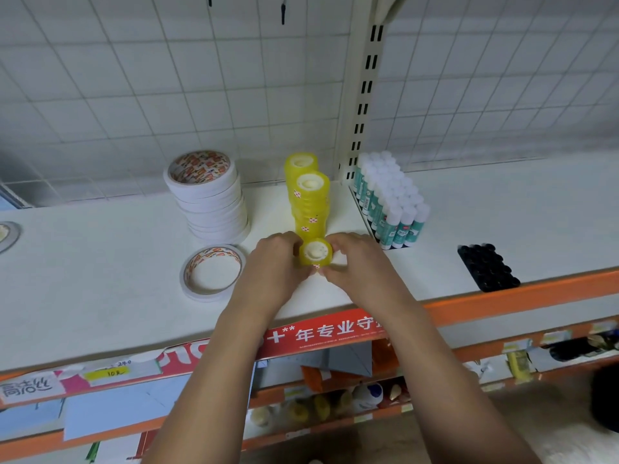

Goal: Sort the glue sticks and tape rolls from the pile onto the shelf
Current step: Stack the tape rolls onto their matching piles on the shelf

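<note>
Yellow tape roll (pixel 316 252) pinched between left hand (pixel 273 266) and right hand (pixel 355 262), both curled round it, apparently resting on shelf (pixel 100 313). Yellow roll stacks (pixel 310 202) just beyond hands; white tape stack (pixel 211 195) beyond left hand; glue sticks (pixel 390 202) beyond right.

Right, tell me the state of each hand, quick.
Left hand: holding the yellow tape roll from its left side.
Right hand: holding the same yellow tape roll from its right side.

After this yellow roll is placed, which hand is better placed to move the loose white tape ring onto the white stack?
Left, probably. The left hand lies right beside the loose white tape ring, with the white stack behind it; the right hand would have to cross the yellow roll.
</note>
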`<state>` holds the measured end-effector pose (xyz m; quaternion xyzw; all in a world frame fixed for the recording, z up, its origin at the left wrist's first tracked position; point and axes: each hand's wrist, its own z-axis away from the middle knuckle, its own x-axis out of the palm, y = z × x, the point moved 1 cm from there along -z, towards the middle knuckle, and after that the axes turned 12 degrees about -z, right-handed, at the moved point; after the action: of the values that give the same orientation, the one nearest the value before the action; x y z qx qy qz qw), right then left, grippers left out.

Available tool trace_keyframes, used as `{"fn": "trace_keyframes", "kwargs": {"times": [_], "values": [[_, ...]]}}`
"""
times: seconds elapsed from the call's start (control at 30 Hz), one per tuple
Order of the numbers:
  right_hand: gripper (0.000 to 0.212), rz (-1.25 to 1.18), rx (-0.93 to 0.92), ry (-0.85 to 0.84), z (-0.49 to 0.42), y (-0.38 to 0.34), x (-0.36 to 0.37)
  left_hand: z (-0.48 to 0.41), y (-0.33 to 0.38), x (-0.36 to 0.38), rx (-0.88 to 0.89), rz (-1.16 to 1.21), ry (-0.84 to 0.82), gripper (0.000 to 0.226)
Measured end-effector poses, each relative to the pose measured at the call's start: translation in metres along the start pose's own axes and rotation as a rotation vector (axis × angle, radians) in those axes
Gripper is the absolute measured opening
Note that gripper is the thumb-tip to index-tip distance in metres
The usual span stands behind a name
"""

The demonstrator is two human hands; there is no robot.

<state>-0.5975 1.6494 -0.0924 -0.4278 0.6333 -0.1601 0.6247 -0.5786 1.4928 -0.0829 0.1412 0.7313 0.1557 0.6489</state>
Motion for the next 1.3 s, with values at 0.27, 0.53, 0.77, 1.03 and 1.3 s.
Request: {"fn": "trace_keyframes", "kwargs": {"times": [0.27,0.53,0.77,1.03,1.3], "values": [[0.05,0.098,-0.015,0.021,0.009,-0.014,-0.003,0.007,-0.004,-0.006,-0.02,-0.002,-0.039,0.046],[0.022,0.003,-0.193,-0.083,-0.005,-0.099,0.05,0.069,-0.072,-0.066,-0.116,-0.248,0.127,0.017],[0.022,-0.034,-0.372,-0.284,-0.013,-0.203,0.172,0.144,-0.187,-0.128,-0.375,-0.311,0.261,0.02],[0.023,-0.054,-0.443,-0.393,-0.014,-0.315,0.31,0.211,-0.328,-0.198,-0.508,-0.38,0.275,0.025],[0.023,-0.108,-0.412,-0.335,-0.021,-0.384,0.389,0.229,-0.424,-0.245,-0.445,-0.393,0.29,0.028]]}}
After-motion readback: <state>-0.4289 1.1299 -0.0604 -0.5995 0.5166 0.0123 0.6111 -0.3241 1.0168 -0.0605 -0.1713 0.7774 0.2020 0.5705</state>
